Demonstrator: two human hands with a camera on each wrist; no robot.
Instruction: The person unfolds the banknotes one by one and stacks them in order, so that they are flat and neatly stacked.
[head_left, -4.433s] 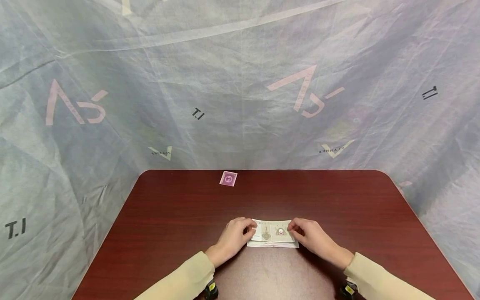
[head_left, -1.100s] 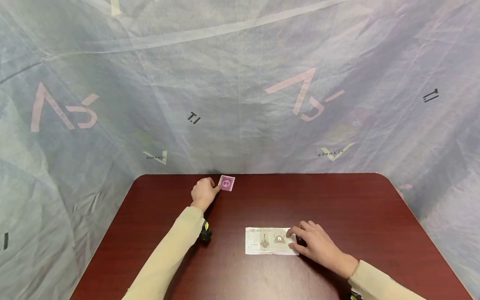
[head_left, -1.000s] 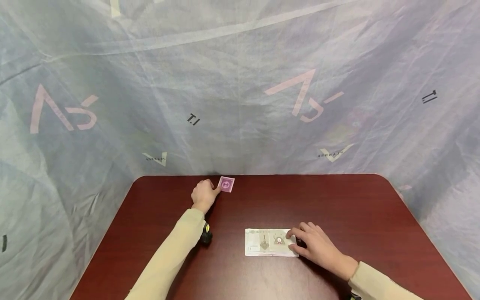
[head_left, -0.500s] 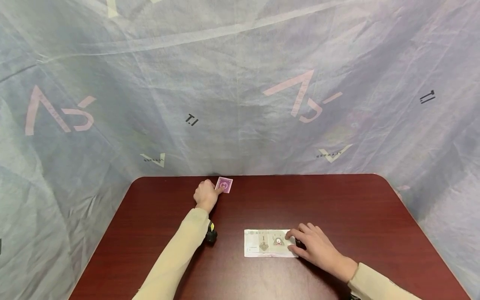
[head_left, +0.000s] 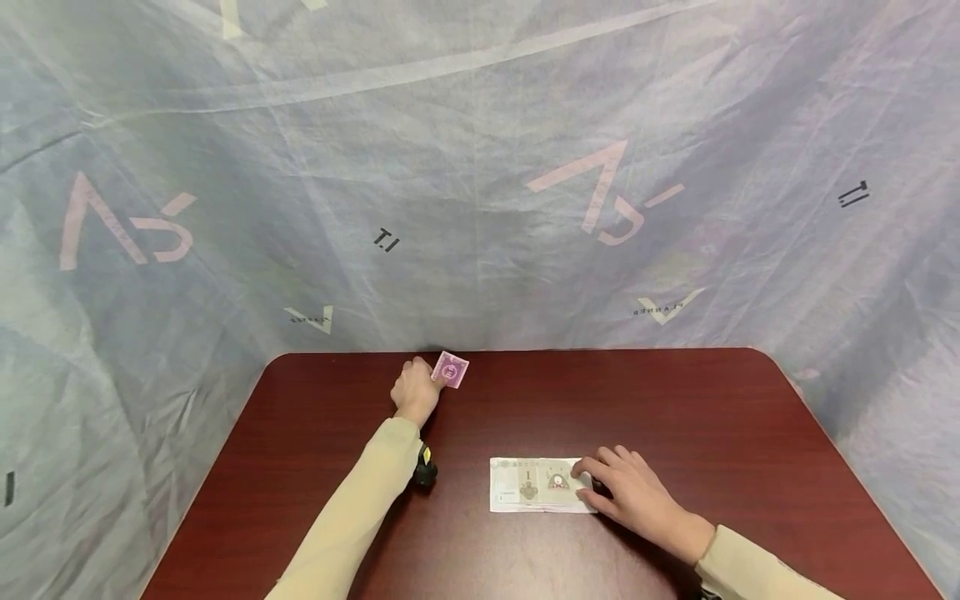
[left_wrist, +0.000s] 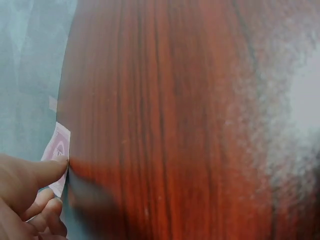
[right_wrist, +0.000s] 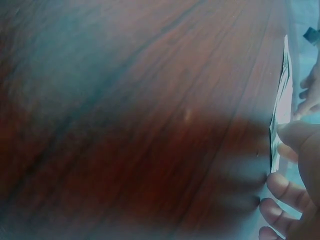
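Near the far edge of the table, my left hand (head_left: 415, 387) reaches a small, nearly square purple printed note (head_left: 451, 369) and pinches its near left corner. In the left wrist view the thumb lies over the purple note (left_wrist: 59, 142), with curled fingers beside and below it. Closer to me, a flat stack of pale banknotes (head_left: 517, 483) lies on the table, its top note marked with a 1. My right hand (head_left: 637, 500) rests at the stack's right end, relaxed fingers and thumb spread apart on it. The right wrist view shows the stack (right_wrist: 284, 95) edge-on by the thumb.
The dark red wooden table (head_left: 675, 408) has rounded far corners. Grey-blue cloth (head_left: 480, 250) with printed letters hangs right behind its far edge and on both sides. A black device (head_left: 425, 471) is strapped at the left wrist.
My left hand has left the banknote stack and moved far and left to the purple note, its thumb now over the note, which has turned slightly. My right hand stays at the stack.
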